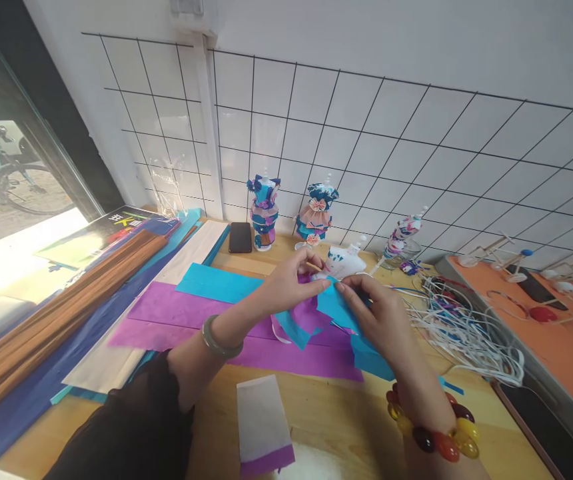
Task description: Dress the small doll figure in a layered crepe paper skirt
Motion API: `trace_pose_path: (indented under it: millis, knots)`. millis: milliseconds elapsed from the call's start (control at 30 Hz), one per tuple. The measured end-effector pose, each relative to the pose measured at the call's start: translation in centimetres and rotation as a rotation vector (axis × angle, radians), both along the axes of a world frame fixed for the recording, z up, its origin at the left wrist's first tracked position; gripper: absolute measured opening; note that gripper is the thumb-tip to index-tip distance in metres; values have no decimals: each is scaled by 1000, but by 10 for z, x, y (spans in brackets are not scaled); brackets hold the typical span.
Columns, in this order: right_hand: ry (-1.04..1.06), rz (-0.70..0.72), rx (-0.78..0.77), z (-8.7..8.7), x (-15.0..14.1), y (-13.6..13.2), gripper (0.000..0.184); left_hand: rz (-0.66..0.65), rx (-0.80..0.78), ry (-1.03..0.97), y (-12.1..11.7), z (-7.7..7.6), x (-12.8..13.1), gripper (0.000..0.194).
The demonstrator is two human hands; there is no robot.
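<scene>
My left hand (pixel 290 281) pinches a small white doll form (pixel 342 261) by its thin wooden stick, just above the table. My right hand (pixel 377 313) pinches a strip of blue crepe paper (pixel 339 308) against the base of that form. The strip trails down under my right wrist. Both hands meet over sheets of purple crepe paper (pixel 201 320) and a blue sheet (pixel 216 281) lying flat on the wooden table (pixel 346 427).
Two dressed paper dolls (pixel 264 212) (pixel 315 215) and a third one (pixel 406 239) stand by the wire grid wall. A black phone (pixel 240 237) lies near them. White cords (pixel 466 327) tangle at right, beside an orange tray (pixel 556 340). Brown paper rolls (pixel 51 313) lie at left.
</scene>
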State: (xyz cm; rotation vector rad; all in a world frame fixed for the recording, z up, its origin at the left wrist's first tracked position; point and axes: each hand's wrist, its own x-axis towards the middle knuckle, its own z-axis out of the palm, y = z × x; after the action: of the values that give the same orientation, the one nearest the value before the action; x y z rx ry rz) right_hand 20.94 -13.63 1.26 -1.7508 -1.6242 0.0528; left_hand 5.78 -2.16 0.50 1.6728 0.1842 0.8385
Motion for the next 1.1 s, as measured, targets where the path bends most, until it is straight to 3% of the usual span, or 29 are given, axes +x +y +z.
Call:
trace_pose_path:
  millis: [400, 733, 1100]
  knots:
    - [112, 96, -20, 9, -8, -5, 19, 88, 16, 22, -5, 2, 2, 17]
    - [0, 83, -144, 16, -1, -11, 27, 7, 53, 38, -1, 2, -3, 23]
    - [-35, 77, -227, 11, 7, -11, 31, -16, 123, 69, -1, 2, -4, 29]
